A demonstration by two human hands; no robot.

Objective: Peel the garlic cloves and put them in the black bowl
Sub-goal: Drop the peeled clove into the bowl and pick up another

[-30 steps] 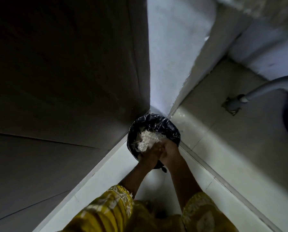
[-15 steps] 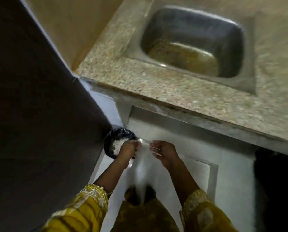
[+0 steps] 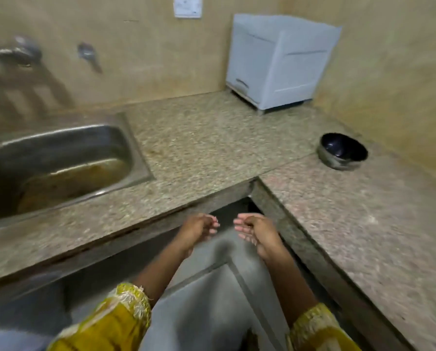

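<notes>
Below the inner corner of the granite counter (image 3: pixel 201 138), my left hand (image 3: pixel 196 230) and my right hand (image 3: pixel 258 230) hang side by side, a small gap between them, palms turned toward each other, fingers loosely curled, nothing held in either. On that counter, well to the right of its corner and near the wall, stands the black bowl (image 3: pixel 343 151); I cannot tell whether anything lies in it. Left of the corner the steel sink (image 3: pixel 57 165) is sunk into the counter. At the counter's back stands a grey box (image 3: pixel 279 62).
</notes>
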